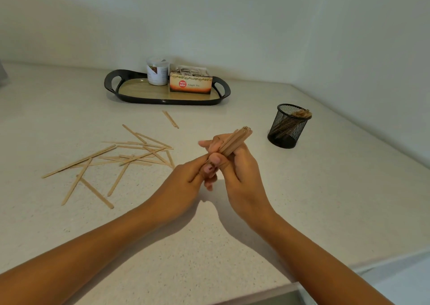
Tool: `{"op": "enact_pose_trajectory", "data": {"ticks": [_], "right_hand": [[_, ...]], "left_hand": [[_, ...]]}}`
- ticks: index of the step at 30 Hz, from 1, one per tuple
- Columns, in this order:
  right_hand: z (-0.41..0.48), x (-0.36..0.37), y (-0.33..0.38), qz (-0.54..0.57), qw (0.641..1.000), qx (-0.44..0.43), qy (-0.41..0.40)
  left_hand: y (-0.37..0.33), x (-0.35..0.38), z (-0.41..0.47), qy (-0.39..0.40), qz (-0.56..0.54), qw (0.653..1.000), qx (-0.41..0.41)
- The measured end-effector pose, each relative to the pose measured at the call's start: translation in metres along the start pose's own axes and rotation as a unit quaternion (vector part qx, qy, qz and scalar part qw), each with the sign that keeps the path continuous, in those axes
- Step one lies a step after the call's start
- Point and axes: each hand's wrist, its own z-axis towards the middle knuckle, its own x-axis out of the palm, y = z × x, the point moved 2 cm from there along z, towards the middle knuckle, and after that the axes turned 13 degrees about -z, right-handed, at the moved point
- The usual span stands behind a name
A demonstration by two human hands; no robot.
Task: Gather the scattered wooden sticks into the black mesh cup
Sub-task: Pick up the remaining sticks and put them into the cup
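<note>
Grip of left hand (188, 176) and right hand (242, 174) holds stick bundle (237, 139), cup (287, 128) apart rightward.

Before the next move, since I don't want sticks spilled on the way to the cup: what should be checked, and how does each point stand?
1. Grip on the bundle of sticks: the right hand curls round it and the left hand pinches its lower end: ok.
2. Ends squared: the lower ends are hidden by the hands: cannot tell.
3. The black mesh cup is upright with its mouth open: ok.
4. Room inside: the sticks in the cup lean at one side of the rim: ok.
5. Way to the cup: bare counter between: ok.
6. All gathered: scattered sticks lie on the counter: not ok.
</note>
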Motion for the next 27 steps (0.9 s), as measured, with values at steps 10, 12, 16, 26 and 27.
{"op": "enact_pose_trajectory", "data": {"ticks": [10,12,16,26,27], "right_hand": [[0.015,-0.036,-0.004,-0.032,0.999,-0.029,0.012],[0.013,-0.04,-0.004,-0.14,0.986,-0.087,-0.016],[0.009,-0.044,-0.004,-0.199,0.967,-0.126,-0.1],[0.012,-0.046,-0.011,-0.087,0.99,0.016,-0.113],[0.013,-0.046,-0.012,-0.08,0.989,0.049,-0.116]], "left_hand": [[0.013,-0.027,0.004,0.037,0.122,0.99,-0.066],[0.012,-0.033,0.007,0.043,0.138,0.986,-0.084],[0.009,-0.044,0.013,0.053,0.067,0.99,-0.114],[0.003,-0.044,0.018,0.057,-0.077,0.98,-0.175],[0.003,-0.042,0.018,0.047,-0.073,0.981,-0.175]]}}
